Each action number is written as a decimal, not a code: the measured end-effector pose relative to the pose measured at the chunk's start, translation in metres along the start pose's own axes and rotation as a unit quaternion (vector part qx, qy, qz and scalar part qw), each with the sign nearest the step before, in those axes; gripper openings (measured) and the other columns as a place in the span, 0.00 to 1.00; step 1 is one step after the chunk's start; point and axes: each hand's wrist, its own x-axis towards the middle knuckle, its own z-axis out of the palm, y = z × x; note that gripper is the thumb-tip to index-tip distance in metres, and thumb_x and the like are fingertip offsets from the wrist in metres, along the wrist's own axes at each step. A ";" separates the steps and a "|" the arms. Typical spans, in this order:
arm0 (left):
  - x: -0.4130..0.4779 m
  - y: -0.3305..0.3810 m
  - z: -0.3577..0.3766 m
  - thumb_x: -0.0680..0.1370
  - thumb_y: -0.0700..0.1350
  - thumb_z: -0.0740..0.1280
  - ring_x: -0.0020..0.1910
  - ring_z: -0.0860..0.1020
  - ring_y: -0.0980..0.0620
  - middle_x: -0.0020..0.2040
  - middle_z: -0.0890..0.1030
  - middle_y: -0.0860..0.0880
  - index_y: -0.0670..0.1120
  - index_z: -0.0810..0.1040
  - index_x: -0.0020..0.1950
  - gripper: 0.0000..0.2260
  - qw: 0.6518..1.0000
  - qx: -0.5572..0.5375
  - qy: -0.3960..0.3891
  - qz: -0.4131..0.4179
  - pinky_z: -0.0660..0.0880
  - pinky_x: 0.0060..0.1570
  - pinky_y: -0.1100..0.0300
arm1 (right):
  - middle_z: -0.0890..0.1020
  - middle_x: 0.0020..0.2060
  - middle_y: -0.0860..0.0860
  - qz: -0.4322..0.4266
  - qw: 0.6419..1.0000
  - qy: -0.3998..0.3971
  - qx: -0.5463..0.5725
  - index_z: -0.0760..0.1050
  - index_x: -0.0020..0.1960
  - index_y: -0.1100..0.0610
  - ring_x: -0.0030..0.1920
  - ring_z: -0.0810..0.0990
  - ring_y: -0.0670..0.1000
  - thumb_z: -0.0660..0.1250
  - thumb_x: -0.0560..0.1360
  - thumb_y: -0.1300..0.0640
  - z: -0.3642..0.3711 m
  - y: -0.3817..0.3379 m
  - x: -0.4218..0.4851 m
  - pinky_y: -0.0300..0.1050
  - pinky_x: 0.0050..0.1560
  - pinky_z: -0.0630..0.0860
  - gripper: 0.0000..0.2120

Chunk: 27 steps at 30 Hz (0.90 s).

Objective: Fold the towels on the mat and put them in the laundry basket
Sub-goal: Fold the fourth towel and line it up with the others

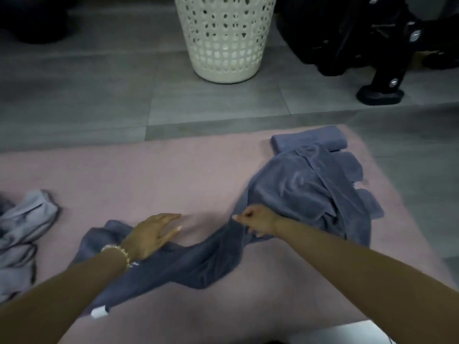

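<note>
1. Two hands: the left hand (pixel 151 234) lies flat, fingers straight, on a twisted blue towel (pixel 193 264); the right hand (pixel 255 219) pinches it further along.
2. One rumpled blue heap (pixel 305 192), one folded towel (pixel 308 139) and one pale towel (pixel 24 232).
3. All lie on one pink mat (pixel 149 175) over grey floor tiles (pixel 99 95); one white basket (pixel 226 38) stands beyond.

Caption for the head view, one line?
Right hand pinches a blue towel on the pink mat, left hand flat over it; laundry basket beyond.
</note>
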 end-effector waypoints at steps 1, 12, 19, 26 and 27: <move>-0.014 -0.013 0.010 0.67 0.77 0.42 0.70 0.66 0.51 0.70 0.68 0.54 0.50 0.65 0.73 0.45 1.000 -0.018 0.007 -0.002 0.56 0.68 0.65 | 0.81 0.43 0.56 0.033 0.999 -0.026 -0.010 0.76 0.45 0.60 0.43 0.79 0.53 0.64 0.76 0.41 0.021 -0.002 0.005 0.48 0.47 0.78 0.20; -0.065 -0.073 0.091 0.63 0.80 0.46 0.73 0.55 0.50 0.74 0.62 0.52 0.55 0.65 0.72 0.46 0.998 0.029 0.055 0.005 0.54 0.73 0.48 | 0.72 0.67 0.53 0.176 0.948 0.086 0.251 0.65 0.71 0.58 0.65 0.73 0.54 0.77 0.44 0.34 0.142 0.027 0.010 0.48 0.66 0.72 0.61; -0.065 -0.074 0.084 0.74 0.72 0.45 0.56 0.76 0.46 0.53 0.81 0.47 0.45 0.81 0.52 0.37 0.994 0.048 0.088 0.047 0.75 0.57 0.50 | 0.80 0.55 0.55 0.157 0.913 0.006 0.376 0.72 0.62 0.61 0.52 0.79 0.53 0.75 0.69 0.58 0.144 0.003 0.009 0.47 0.56 0.77 0.25; -0.065 -0.079 -0.013 0.74 0.60 0.64 0.38 0.76 0.60 0.40 0.80 0.54 0.44 0.79 0.47 0.19 0.945 -0.313 -0.013 -0.097 0.71 0.43 0.65 | 0.80 0.38 0.51 0.007 0.942 -0.004 0.335 0.73 0.42 0.56 0.39 0.78 0.48 0.69 0.75 0.57 0.111 -0.047 0.013 0.37 0.42 0.77 0.06; -0.064 -0.089 -0.023 0.74 0.58 0.66 0.38 0.76 0.57 0.39 0.80 0.53 0.43 0.79 0.46 0.17 0.940 -0.314 -0.007 -0.136 0.71 0.40 0.66 | 0.80 0.40 0.51 -0.017 0.949 0.004 0.314 0.74 0.44 0.56 0.41 0.78 0.47 0.69 0.75 0.56 0.108 -0.053 0.015 0.37 0.43 0.77 0.05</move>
